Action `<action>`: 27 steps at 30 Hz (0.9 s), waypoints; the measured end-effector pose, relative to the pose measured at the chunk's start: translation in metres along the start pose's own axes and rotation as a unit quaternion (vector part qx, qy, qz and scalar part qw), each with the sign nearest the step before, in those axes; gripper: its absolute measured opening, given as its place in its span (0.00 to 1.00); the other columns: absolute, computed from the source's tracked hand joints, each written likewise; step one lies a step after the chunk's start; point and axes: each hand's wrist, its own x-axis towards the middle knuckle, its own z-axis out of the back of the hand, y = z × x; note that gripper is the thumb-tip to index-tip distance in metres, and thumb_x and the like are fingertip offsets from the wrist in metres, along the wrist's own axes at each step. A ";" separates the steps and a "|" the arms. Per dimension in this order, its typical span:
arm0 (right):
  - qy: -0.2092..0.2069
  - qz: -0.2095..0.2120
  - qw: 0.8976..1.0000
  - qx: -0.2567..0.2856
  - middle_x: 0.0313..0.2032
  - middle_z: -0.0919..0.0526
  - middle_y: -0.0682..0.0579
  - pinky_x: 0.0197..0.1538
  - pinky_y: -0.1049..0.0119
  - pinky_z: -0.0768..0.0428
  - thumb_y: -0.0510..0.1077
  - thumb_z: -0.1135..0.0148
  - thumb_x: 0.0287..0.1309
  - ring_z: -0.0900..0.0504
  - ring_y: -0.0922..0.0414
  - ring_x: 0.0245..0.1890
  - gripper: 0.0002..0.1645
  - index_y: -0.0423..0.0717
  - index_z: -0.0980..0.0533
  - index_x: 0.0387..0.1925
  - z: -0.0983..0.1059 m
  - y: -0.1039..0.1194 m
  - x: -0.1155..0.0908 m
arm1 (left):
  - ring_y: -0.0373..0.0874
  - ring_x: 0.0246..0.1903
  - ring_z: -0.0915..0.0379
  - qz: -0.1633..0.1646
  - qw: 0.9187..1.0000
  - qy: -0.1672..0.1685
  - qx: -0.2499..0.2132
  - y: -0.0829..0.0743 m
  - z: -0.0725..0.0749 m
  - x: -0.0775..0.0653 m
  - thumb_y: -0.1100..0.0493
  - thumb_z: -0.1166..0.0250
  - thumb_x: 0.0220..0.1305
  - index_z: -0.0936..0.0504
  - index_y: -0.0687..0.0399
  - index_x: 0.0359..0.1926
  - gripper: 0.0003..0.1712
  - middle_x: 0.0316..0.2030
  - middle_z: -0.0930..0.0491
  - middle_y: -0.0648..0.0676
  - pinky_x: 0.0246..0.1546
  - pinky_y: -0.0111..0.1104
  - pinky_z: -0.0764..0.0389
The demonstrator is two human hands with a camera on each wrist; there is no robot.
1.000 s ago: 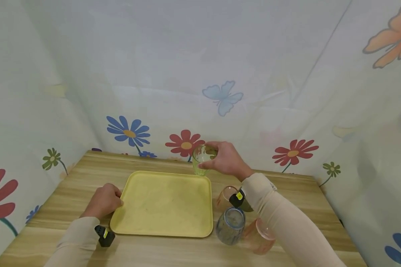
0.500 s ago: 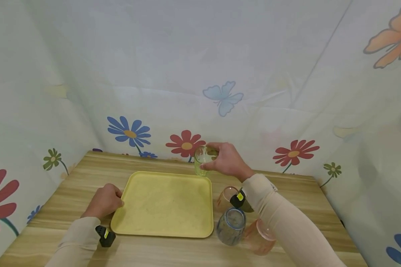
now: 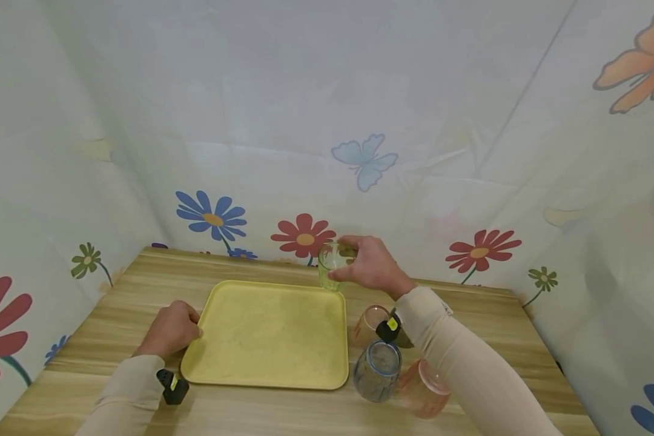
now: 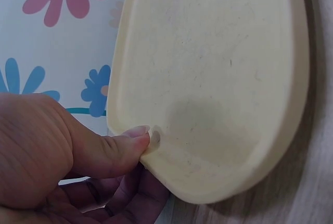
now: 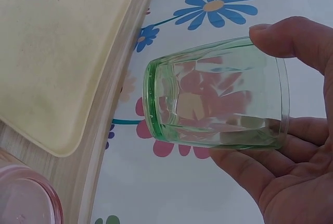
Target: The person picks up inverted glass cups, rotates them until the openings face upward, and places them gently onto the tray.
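My right hand (image 3: pixel 373 264) holds a clear green drinking glass (image 5: pixel 208 99), thumb on one side and fingers on the other, near its rim. In the head view the glass is upright and overlaps the far right corner of a yellow rectangular tray (image 3: pixel 272 339). The right wrist view shows its thick base pointing toward the table side, apart from the tray edge. At the tray's left edge, my left hand (image 3: pixel 170 329) pinches the rim, its thumb (image 4: pixel 117 151) on top and the fingers curled below. Nothing stands on the tray.
Right of the tray stand a small pinkish glass (image 3: pixel 368 330), a blue glass (image 3: pixel 377 375) and a larger pink glass (image 3: pixel 422 396), partly under my right forearm. A flower-printed sheet (image 3: pixel 272 157) rises behind the wooden table (image 3: pixel 234 412).
My right hand has lowered the green glass slightly and shifted it a little to the right. The left hand and the tray stay in place.
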 end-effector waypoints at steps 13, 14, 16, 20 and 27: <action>0.003 0.002 1.000 0.011 0.62 0.16 0.43 0.64 0.49 0.17 0.50 0.20 0.51 0.16 0.47 0.62 0.48 0.39 0.28 0.71 -0.004 -0.003 0.000 | 0.47 0.30 0.18 0.001 1.000 -0.005 0.004 0.000 -0.001 0.002 0.70 0.33 0.59 0.13 0.74 0.43 0.12 0.38 0.12 0.68 0.32 0.40 0.16; 0.002 0.001 1.000 0.012 0.62 0.15 0.43 0.64 0.49 0.17 0.50 0.20 0.51 0.16 0.46 0.62 0.48 0.39 0.28 0.71 -0.005 -0.003 0.000 | 0.47 0.30 0.18 0.001 1.000 -0.005 0.005 0.001 -0.001 0.003 0.70 0.33 0.59 0.13 0.74 0.43 0.12 0.38 0.12 0.68 0.32 0.40 0.16; 0.002 0.002 1.000 0.015 0.62 0.15 0.43 0.64 0.49 0.17 0.50 0.20 0.51 0.17 0.46 0.62 0.48 0.38 0.28 0.71 -0.006 -0.005 0.001 | 0.47 0.30 0.18 0.001 1.000 -0.005 0.005 0.001 -0.002 0.003 0.70 0.33 0.59 0.12 0.74 0.42 0.12 0.38 0.12 0.68 0.31 0.39 0.16; 0.005 -0.001 1.000 0.016 0.62 0.16 0.41 0.64 0.49 0.17 0.50 0.19 0.50 0.17 0.43 0.63 0.49 0.37 0.29 0.71 -0.008 -0.007 0.002 | 0.47 0.29 0.18 -0.001 1.000 -0.007 0.003 0.002 -0.002 0.003 0.70 0.33 0.59 0.12 0.74 0.41 0.11 0.37 0.12 0.67 0.31 0.39 0.16; 0.009 -0.005 1.000 0.017 0.63 0.16 0.42 0.65 0.48 0.17 0.50 0.20 0.50 0.17 0.45 0.64 0.48 0.40 0.28 0.71 -0.009 -0.008 0.001 | 0.47 0.29 0.19 0.001 1.000 -0.009 0.002 0.003 -0.002 0.003 0.70 0.33 0.58 0.12 0.73 0.41 0.11 0.36 0.12 0.66 0.30 0.38 0.17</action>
